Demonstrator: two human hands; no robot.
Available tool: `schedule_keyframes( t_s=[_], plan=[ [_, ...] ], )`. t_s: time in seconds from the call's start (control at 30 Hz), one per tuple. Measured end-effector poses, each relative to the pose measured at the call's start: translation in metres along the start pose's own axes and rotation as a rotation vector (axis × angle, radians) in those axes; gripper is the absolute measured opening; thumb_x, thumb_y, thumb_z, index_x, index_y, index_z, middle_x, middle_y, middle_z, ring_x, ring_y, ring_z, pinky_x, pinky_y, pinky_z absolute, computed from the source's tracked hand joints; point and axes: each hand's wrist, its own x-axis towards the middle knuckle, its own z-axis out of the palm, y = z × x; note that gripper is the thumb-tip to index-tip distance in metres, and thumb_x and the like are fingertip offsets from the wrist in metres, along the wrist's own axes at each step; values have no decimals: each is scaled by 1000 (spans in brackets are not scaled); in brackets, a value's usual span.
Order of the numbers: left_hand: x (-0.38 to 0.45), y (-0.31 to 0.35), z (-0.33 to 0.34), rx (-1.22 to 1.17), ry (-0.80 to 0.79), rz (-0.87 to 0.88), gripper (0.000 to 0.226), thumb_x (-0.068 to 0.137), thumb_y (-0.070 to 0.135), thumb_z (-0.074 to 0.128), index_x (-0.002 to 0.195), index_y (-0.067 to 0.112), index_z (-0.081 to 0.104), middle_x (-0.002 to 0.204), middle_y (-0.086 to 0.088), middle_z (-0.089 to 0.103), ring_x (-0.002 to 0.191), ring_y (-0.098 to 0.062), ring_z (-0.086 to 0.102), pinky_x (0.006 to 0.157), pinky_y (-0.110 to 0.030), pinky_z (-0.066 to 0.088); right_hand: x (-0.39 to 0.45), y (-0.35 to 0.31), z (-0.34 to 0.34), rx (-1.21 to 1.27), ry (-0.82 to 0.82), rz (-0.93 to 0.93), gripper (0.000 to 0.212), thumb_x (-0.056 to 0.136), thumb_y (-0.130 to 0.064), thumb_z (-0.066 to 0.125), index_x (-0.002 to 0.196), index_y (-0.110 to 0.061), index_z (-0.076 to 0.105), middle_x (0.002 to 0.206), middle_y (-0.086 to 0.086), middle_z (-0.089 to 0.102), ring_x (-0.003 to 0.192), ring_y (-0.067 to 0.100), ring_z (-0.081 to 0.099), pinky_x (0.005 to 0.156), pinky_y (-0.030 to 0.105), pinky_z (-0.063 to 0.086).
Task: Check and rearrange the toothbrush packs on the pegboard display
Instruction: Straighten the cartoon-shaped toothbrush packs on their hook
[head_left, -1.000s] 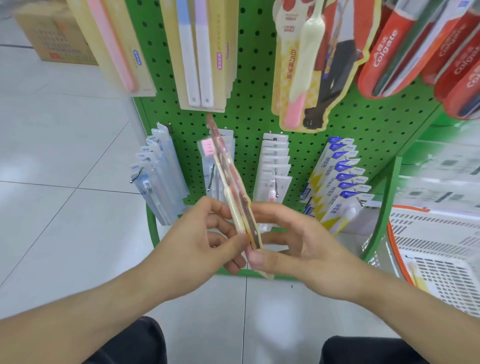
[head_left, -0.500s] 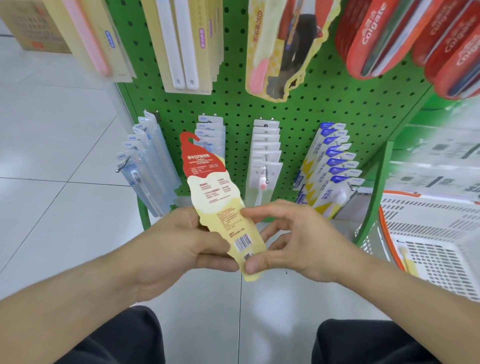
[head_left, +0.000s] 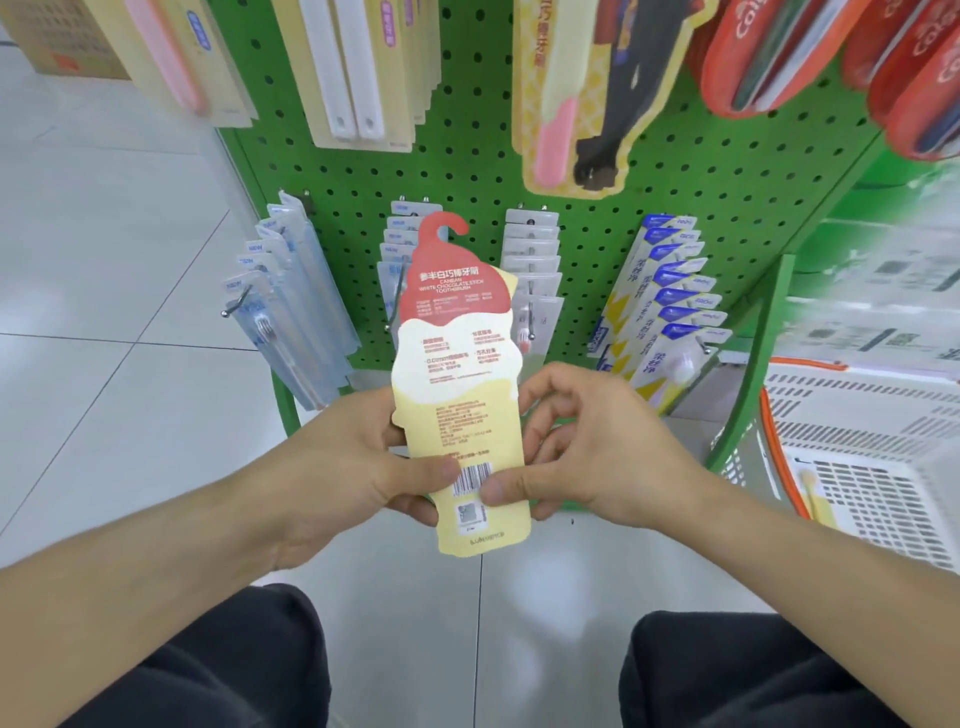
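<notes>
Head view has us crouched before the green pegboard (head_left: 675, 218), our dark-clad knees at the bottom edge and grey floor tiles under us. Rows of packs hang on its hooks: clear ones at the left (head_left: 291, 306), white ones behind our card and beside it (head_left: 532, 270), blue-and-yellow ones at the right (head_left: 670, 312), with larger cream and red packs above. A white basket (head_left: 872, 447) sits on the floor at our right.

We judge the checking step to be in hand: we hold one pack (head_left: 460, 384), shaped like an ice-cream cone, upright in front of the board with its printed back and barcode toward us. Its red hook tab points up, level with the lower row of hooks but well clear of them.

Our left hand (head_left: 358, 467) grips the pack's lower left edge, thumb pressed on the card just left of the barcode, fingers hidden behind. Our right hand (head_left: 587, 447) pinches the lower right edge, thumb tip at the barcode, the other fingers curled behind and beside the card.

Next, we think, comes finding its proper hook. A similar cream-and-pink pack (head_left: 550, 104) hangs above, so the move likely calls for raising the card, turning its face outward, and threading the open tab over a peg without knocking neighbouring packs loose.
</notes>
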Motion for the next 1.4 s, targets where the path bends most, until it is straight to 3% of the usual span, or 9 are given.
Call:
schedule_keyframes(
  t_s=[0.27, 0.53, 0.7, 0.8, 0.97, 1.03, 1.1, 1.2, 1.4],
  plan=[
    [-1, 4, 2, 128, -161, 12, 42, 90, 3, 68, 122, 29, 64, 112, 7, 76, 103, -18, 73, 78, -38, 63, 3, 3, -5, -62, 18, -49, 44, 55, -15, 99, 85, -11, 66, 73, 5, 75, 64, 21, 74, 58, 35, 59],
    [2, 6, 0, 175, -147, -39, 35, 81, 38, 65, 109, 20, 73, 96, -1, 79, 86, -21, 77, 69, -35, 64, 1, -1, -4, 32, -73, -61, 13, 81, -23, 81, 82, -15, 71, 70, 11, 75, 56, 25, 72, 49, 30, 58],
    [3, 6, 1, 203, 18, 146, 33, 71, 30, 75, 103, 25, 71, 94, 12, 78, 83, -9, 76, 63, -21, 59, 2, -2, -5, 26, -127, -40, 21, 88, -23, 75, 95, -4, 72, 77, 12, 77, 58, 22, 72, 50, 30, 59],
    [2, 5, 1, 253, 27, 184, 38, 68, 32, 77, 105, 26, 71, 96, 15, 78, 86, -9, 75, 73, -29, 62, 2, -3, -5, -26, -179, -26, 25, 92, -27, 70, 97, -3, 72, 81, 11, 77, 63, 23, 74, 53, 32, 61],
    [3, 3, 0, 327, -56, 152, 27, 82, 38, 65, 106, 29, 68, 95, 14, 78, 84, -11, 76, 69, -36, 63, 4, 0, -4, -117, -144, -40, 37, 95, -40, 63, 101, -4, 70, 80, 9, 77, 63, 23, 75, 59, 40, 63],
    [3, 2, -1, 342, -83, 146, 25, 85, 39, 62, 107, 29, 67, 95, 13, 78, 83, -12, 76, 69, -35, 63, 6, 3, -5, -119, -78, -73, 30, 87, -36, 77, 104, -13, 68, 85, 8, 77, 65, 26, 75, 61, 47, 63],
    [4, 1, -2, 362, -110, 135, 24, 84, 38, 64, 104, 26, 68, 93, 10, 78, 83, -13, 76, 69, -37, 63, 10, 5, -8, -78, -14, -81, 47, 68, -36, 92, 103, -22, 63, 94, 5, 76, 71, 29, 76, 62, 49, 63],
    [4, 0, -1, 391, -181, 104, 26, 83, 38, 67, 102, 19, 69, 92, 7, 78, 83, -15, 76, 68, -36, 63, 17, 12, -14, -133, 81, -80, 70, 39, -52, 93, 97, -37, 57, 100, 1, 73, 78, 24, 75, 66, 47, 62],
    [5, 1, 0, 324, -210, 61, 28, 83, 34, 67, 106, 16, 69, 95, 3, 79, 82, -18, 77, 63, -33, 63, 13, 4, -14, -3, 54, -123, 44, 71, -20, 90, 104, -17, 60, 85, 13, 76, 63, 30, 75, 53, 46, 61]
  ],
)
